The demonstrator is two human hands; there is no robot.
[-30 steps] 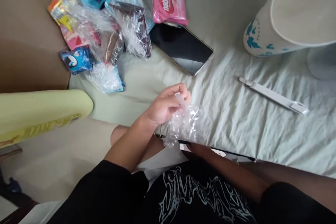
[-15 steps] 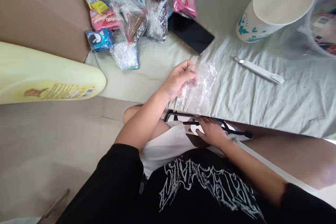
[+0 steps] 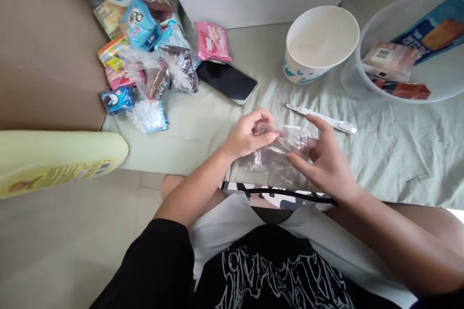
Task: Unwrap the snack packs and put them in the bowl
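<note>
My left hand point(image 3: 250, 135) pinches a crumpled clear plastic bag point(image 3: 281, 152) between thumb and fingers, just above the cloth near its front edge. On the bag's right side is my right hand point(image 3: 328, 161), its thumb and index finger spread apart. Its other fingers are partly behind the film, and whether they touch it I cannot tell. Just beyond the right fingertips lies a slim white tool point(image 3: 326, 119) that looks like a box cutter. A black phone point(image 3: 228, 81) rests on the cloth behind my left hand.
Several wrapped snacks point(image 3: 145, 77) are heaped at the back left, with a pink packet point(image 3: 212, 41) by the phone. A paper cup point(image 3: 308, 65) and a clear tub point(image 3: 357, 70) with packets stand at right. A yellow bottle point(image 3: 65, 154) is at the left edge.
My right hand has risen from my lap to the plastic bag. My left hand still holds the bag. The view has shifted, bringing more of the tub and a second paper cup into sight.
</note>
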